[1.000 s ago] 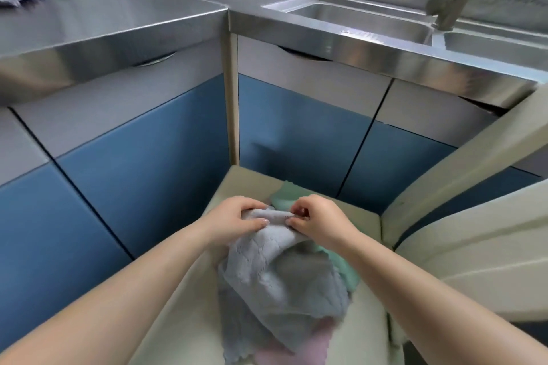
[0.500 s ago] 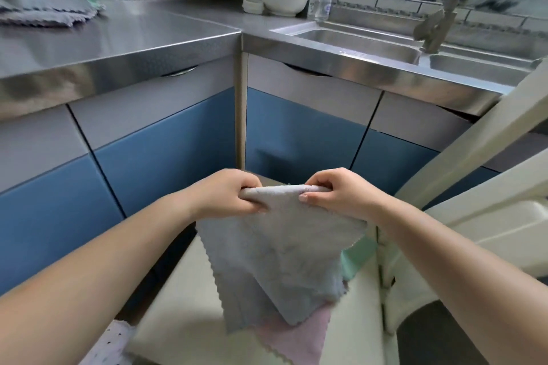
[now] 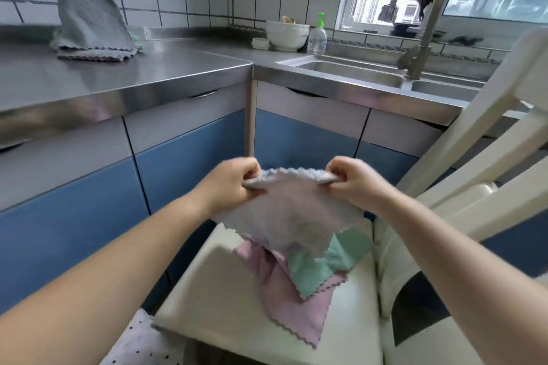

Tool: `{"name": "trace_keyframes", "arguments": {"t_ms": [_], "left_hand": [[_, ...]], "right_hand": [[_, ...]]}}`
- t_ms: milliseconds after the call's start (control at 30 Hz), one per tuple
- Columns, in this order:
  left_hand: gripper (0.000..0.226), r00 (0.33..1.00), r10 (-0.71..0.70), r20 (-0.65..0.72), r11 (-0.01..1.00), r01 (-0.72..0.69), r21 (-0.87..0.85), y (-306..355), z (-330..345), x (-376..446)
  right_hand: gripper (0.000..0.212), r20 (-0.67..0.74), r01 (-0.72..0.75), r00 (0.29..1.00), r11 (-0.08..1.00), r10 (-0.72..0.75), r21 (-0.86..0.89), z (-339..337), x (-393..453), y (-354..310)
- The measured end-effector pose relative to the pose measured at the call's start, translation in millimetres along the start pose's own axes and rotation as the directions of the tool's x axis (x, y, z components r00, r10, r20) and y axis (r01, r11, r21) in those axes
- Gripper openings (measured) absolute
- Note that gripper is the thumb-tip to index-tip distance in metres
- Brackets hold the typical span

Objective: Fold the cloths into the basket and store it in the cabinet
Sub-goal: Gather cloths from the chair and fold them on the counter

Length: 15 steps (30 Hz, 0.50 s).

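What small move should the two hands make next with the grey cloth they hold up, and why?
Probably bring the held corners together to fold it in half. The left hand and right hand each pinch a top corner of the grey cloth, which hangs spread and unfolded above the pink cloth and green cloth.

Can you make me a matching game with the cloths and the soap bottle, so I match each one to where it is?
Things:
1. grey cloth
2. pink cloth
3. folded grey cloths
4. soap bottle

Places:
A. beside the sink
B. held up in both hands
C. on the chair seat
D. on the left counter

Pairs: 1-B, 2-C, 3-D, 4-A
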<state>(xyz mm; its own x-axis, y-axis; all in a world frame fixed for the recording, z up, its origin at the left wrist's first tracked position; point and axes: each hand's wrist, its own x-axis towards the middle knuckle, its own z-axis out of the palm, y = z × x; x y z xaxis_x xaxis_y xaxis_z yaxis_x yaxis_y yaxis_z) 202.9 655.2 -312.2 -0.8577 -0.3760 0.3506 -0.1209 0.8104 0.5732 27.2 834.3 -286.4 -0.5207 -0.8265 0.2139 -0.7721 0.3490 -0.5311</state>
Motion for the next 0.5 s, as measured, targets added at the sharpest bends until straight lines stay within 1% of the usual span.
{"name": "trace_keyframes", "arguments": {"t_ms": [67, 133, 200, 233, 300, 333, 433, 500], "left_hand": [[0.026, 0.989, -0.115, 0.092, 0.993, 0.116, -0.006, -14.5, 27.7, -21.8], [0.026, 0.949, -0.256, 0.186, 0.963, 0.268, -0.038, -28.2, 56.9, -43.1], [0.031, 0.88, -0.376, 0.289, 0.904, 0.417, -0.092, -37.2, 83.0, -59.1], [0.031, 0.843, -0.413, 0.346, 0.87, 0.477, -0.124, -39.5, 93.3, -64.4], [0.027, 0.786, -0.434, 0.441, 0.794, 0.565, -0.225, -41.7, 108.6, -66.7], [0.025, 0.769, -0.438, 0.466, 0.752, 0.598, -0.28, -42.5, 114.4, -64.3], [0.013, 0.751, -0.46, 0.473, 0.686, 0.639, -0.347, -42.9, 122.8, -52.8], [0.009, 0.745, -0.465, 0.478, 0.667, 0.65, -0.364, -47.7, 129.0, -41.8]], "right_hand": [[0.014, 0.165, -0.065, 0.984, 0.997, 0.07, -0.034, 32.8, -22.4, 15.9], [0.013, 0.366, -0.162, 0.914, 0.985, 0.174, -0.064, 68.4, -44.6, 31.7], [0.005, 0.48, -0.212, 0.846, 0.972, 0.233, -0.098, 99.0, -58.4, 44.3], [0.002, 0.498, -0.225, 0.83, 0.968, 0.25, -0.111, 110.5, -62.6, 47.8], [0.01, 0.501, -0.266, 0.816, 0.957, 0.289, -0.118, 126.2, -60.8, 53.2], [0.013, 0.505, -0.3, 0.804, 0.948, 0.313, -0.109, 132.9, -57.6, 57.3], [0.016, 0.515, -0.405, 0.776, 0.914, 0.365, -0.038, 141.7, -48.0, 66.2], [0.021, 0.496, -0.444, 0.779, 0.896, 0.385, 0.003, 143.5, -40.2, 73.6]]}}
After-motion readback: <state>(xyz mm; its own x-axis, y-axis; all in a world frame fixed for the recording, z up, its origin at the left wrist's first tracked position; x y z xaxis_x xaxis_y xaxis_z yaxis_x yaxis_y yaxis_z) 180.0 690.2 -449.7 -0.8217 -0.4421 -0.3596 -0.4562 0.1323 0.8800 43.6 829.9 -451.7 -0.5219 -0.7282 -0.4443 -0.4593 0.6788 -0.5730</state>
